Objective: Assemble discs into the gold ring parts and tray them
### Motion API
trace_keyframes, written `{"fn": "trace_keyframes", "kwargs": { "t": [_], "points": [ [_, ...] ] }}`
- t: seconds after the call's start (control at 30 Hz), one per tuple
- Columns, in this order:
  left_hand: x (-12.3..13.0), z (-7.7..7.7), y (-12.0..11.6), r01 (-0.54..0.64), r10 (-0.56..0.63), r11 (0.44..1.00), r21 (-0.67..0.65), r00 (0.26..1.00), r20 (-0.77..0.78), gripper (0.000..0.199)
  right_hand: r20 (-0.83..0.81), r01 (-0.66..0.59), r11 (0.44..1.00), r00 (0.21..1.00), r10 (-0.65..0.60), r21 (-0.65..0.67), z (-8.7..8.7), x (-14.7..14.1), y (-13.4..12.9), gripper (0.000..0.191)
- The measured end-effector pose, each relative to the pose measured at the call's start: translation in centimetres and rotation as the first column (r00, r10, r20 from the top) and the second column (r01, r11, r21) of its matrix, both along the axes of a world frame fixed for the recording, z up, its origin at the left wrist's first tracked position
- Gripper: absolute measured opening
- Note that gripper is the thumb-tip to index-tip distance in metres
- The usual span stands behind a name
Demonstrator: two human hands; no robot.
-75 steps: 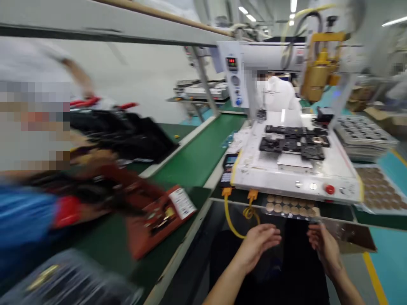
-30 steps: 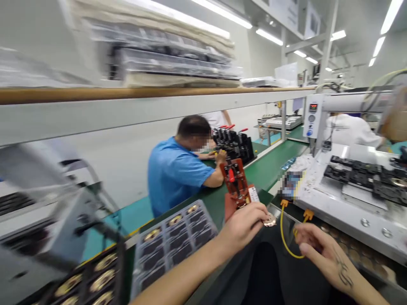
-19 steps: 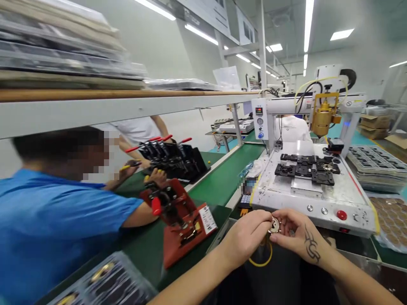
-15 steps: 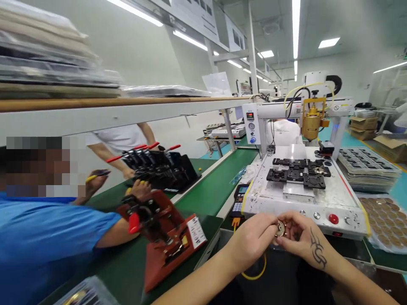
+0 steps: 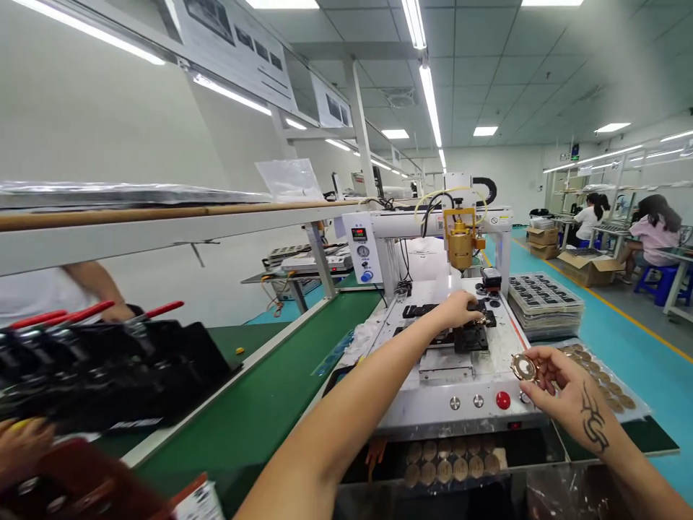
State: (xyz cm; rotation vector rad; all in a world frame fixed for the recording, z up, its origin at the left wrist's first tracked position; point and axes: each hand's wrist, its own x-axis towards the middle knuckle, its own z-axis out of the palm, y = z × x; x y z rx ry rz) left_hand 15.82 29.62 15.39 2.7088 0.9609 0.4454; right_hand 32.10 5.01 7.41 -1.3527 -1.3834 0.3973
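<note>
My right hand (image 5: 557,379) pinches a round gold-rimmed watch case (image 5: 524,367) between thumb and fingers, held up just in front of the white machine's right side. My left hand (image 5: 459,310) reaches over the machine bed, its fingers closed at a second, small shiny watch case (image 5: 481,319) on the black fixture (image 5: 471,338). Part of that fixture is hidden behind my left hand and forearm. Behind the hand, the gold dispensing head (image 5: 460,245) hangs from the machine's crossbeam.
Clear sheets of round brown discs lie right of the machine (image 5: 600,375) and below its front. A tray stack (image 5: 544,307) stands behind. Left are a green belt (image 5: 286,383), black clamps with red handles (image 5: 157,310), and a co-worker's hand (image 5: 24,440). Other people sit far right.
My hands, together at one watch case before, are now apart. The left has moved forward to the fixture; the right has kept the case. The view has turned up and to the right.
</note>
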Motion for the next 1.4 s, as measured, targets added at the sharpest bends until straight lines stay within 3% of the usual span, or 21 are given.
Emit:
{"fn": "trace_keyframes", "kwargs": {
  "t": [0.17, 0.27, 0.43, 0.6, 0.8, 0.93, 1.07, 1.17, 1.4],
  "points": [
    [2.7, -0.3, 3.1, -0.029, -0.002, 0.993, -0.113, 0.964, -0.264, 0.033, -0.051, 0.118, 0.993, 0.992, -0.119, -0.025, -0.8, 3.6, -2.7, 0.050],
    [3.2, 0.0, 4.0, -0.048, -0.010, 0.988, -0.144, 0.926, -0.377, 0.030, -0.056, 0.135, 0.990, 0.989, -0.136, -0.033, -0.5, 5.4, -2.5, 0.054],
    [4.9, 0.4, 4.3, -0.095, 0.015, 0.982, -0.162, 0.899, -0.438, 0.031, -0.050, 0.008, 0.999, 0.999, -0.010, -0.033, 1.0, 6.2, 1.7, 0.053],
    [4.7, 0.8, 2.8, -0.107, 0.058, 0.981, -0.159, 0.957, -0.286, 0.033, 0.049, -0.050, 0.998, 0.998, 0.049, 0.024, 0.7, 5.6, 8.3, 0.051],
    [0.1, 3.2, 0.3, -0.039, 0.055, 0.986, -0.165, 0.994, 0.096, 0.027, 0.204, -0.184, 0.976, 0.957, 0.205, -0.117, 0.9, 4.8, 17.3, 0.036],
    [-4.2, 4.3, -2.4, 0.015, 0.032, 0.986, -0.166, 0.960, 0.277, 0.029, 0.294, -0.282, 0.909, 0.880, 0.373, -0.309, 1.6, 4.5, 21.8, 0.026],
    [-9.3, 4.0, -5.5, 0.048, 0.012, 0.987, -0.152, 0.930, 0.368, 0.023, 0.361, -0.342, 0.843, 0.788, 0.498, -0.416, 1.9, 5.0, 23.1, 0.030],
    [-12.8, 3.3, -7.8, 0.046, 0.018, 0.987, -0.157, 0.925, 0.381, 0.021, 0.409, -0.354, 0.827, 0.740, 0.533, -0.436, 2.2, 5.3, 23.1, 0.028],
    [-18.3, 2.1, -12.6, -0.032, 0.095, 0.987, -0.154, 0.904, 0.417, 0.018, 0.538, -0.266, 0.907, 0.736, 0.410, -0.326, 1.5, 4.6, 22.8, 0.026]
  ]
}}
